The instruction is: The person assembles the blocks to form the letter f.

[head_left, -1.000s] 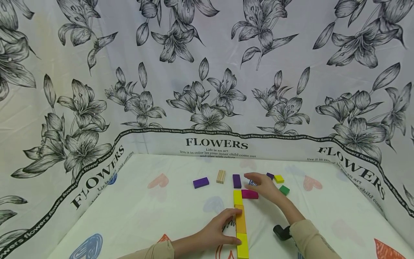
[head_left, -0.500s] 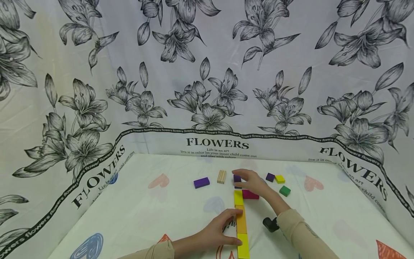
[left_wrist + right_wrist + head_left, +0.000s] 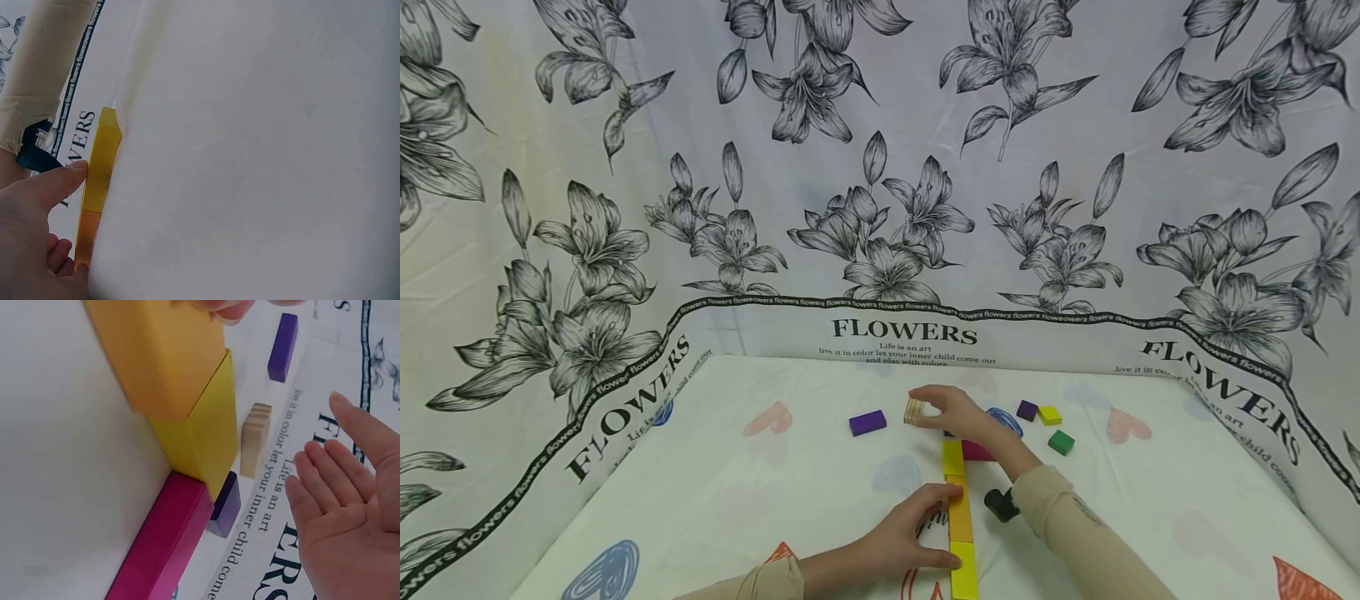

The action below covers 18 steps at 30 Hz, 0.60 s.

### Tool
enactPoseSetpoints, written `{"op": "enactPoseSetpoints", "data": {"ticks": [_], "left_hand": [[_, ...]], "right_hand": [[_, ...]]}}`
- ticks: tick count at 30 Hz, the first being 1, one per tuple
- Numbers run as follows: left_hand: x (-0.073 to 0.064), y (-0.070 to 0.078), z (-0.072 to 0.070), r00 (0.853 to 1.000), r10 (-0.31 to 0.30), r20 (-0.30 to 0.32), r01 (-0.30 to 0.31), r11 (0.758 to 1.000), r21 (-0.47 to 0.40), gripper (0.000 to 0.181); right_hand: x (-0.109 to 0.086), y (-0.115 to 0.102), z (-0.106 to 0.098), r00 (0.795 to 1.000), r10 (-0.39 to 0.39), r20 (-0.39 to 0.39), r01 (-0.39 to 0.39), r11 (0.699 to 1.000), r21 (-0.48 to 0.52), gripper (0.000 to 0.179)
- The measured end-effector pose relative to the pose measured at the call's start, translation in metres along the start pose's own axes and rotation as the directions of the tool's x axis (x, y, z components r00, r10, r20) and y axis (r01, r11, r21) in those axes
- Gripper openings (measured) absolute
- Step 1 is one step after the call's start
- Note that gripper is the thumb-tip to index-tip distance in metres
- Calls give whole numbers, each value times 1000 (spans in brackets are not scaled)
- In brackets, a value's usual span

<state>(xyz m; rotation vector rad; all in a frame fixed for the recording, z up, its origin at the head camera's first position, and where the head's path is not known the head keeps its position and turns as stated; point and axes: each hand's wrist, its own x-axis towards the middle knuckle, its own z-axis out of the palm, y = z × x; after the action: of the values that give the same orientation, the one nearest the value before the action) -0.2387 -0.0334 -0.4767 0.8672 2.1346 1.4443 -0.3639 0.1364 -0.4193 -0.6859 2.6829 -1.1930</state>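
Note:
A row of yellow and orange blocks (image 3: 959,508) runs away from the person. My left hand (image 3: 898,533) rests at the row's left side, thumb on the near yellow block (image 3: 103,169) and forefinger at the orange one. Farther out, my right hand (image 3: 958,417) reaches over the far end of the row. Its thumb and forefinger are spread beside a plain ridged wooden block (image 3: 913,410); the right wrist view shows the palm apart from that block. Under the right hand, a purple block (image 3: 226,506) and a magenta block (image 3: 977,451) are partly hidden in the head view.
Another purple block (image 3: 868,423) lies to the left. At right are a small dark purple block (image 3: 1027,410), a yellow block (image 3: 1048,415) and a green block (image 3: 1061,442). A flower-printed curtain (image 3: 880,225) stands behind the cloth-covered table (image 3: 715,475).
My right hand has moved left, passing over the purple block to the wooden block. My left hand has stayed against the row, and the blocks lie where they were.

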Motion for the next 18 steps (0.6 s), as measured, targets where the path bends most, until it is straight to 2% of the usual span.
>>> {"op": "enactPoseSetpoints", "data": {"ticks": [8, 18], "left_hand": [[1, 1, 0, 1000, -4, -3, 4, 1000, -13, 69], [1, 0, 0, 1000, 9, 0, -9, 1000, -13, 70]], "right_hand": [[10, -4, 7, 997, 0, 80, 1, 1000, -7, 53], [21, -19, 15, 988, -7, 157, 21, 996, -86, 54]]}}
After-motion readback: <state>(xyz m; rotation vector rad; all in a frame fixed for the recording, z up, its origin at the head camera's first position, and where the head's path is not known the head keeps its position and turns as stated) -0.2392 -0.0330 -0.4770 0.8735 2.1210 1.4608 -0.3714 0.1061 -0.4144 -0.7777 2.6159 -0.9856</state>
